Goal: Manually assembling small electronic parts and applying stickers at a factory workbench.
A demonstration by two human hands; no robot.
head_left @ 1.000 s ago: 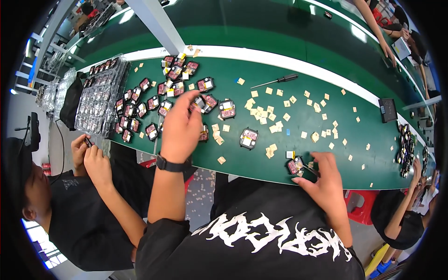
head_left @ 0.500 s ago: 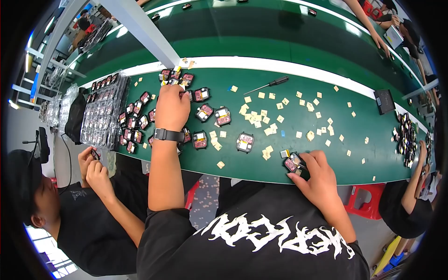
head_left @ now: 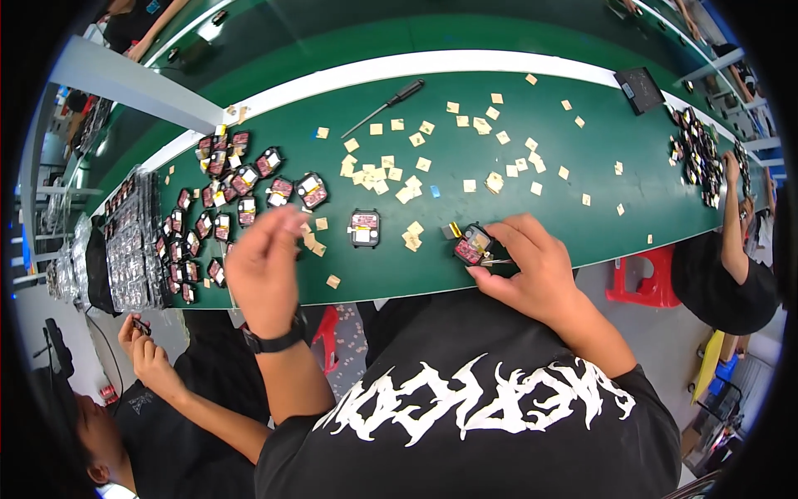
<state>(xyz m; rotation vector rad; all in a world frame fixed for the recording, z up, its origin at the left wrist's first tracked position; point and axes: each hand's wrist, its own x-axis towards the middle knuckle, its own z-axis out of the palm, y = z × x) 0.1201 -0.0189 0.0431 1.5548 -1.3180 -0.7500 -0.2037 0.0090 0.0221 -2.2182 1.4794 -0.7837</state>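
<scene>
My right hand grips a black square watch case with a red circuit board, over the table's near edge. A small yellow-and-silver piece stands out from the case's upper left corner. A thin metallic tool shows partly under the fingers. My left hand, blurred, hovers beside the cluster of similar watch cases; its thumb and fingertips are drawn together, and whatever lies between them cannot be made out. A single watch case rests on the table between my hands.
Small cream square pads are scattered over the green table. A screwdriver lies at the back, a black box at the far right. Clear trays stand left, near a co-worker's hands; more cases lie right.
My left hand has pulled back from the cluster of watch cases toward the near edge. My right hand still holds its case. The whole view has shifted and turned.
</scene>
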